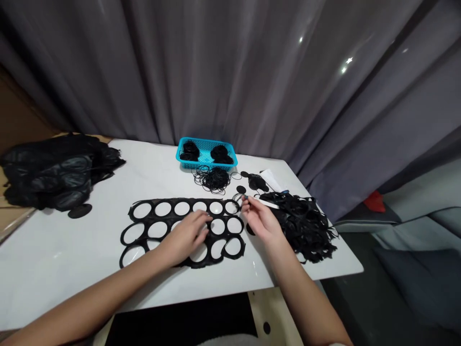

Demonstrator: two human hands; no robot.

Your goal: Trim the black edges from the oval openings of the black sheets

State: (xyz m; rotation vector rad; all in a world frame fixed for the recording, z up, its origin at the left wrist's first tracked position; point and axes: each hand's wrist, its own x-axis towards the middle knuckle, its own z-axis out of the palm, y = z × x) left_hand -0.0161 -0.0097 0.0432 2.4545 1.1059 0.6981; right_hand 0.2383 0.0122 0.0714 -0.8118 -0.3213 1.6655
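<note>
A black rubbery sheet (167,217) with rows of round holes lies flat on the white table (97,242). My left hand (187,238) rests on the middle of it, fingers stretched out and thumb apart, holding nothing. At the sheet's right end, my right hand (262,220) pinches a slim white tool (268,203); its kind cannot be made out. Beside these fingertips are thin black loops at the sheet's upper right corner. A tangled pile of thin black rings (214,179) lies beyond the sheet.
A blue basket (207,166) holding black ring bundles stands at the back. To the right spreads a heap of black scraps (304,226), near black discs (241,190) and white paper (272,179). A large black bundle (54,170) sits at left. Grey curtains (201,72) hang behind.
</note>
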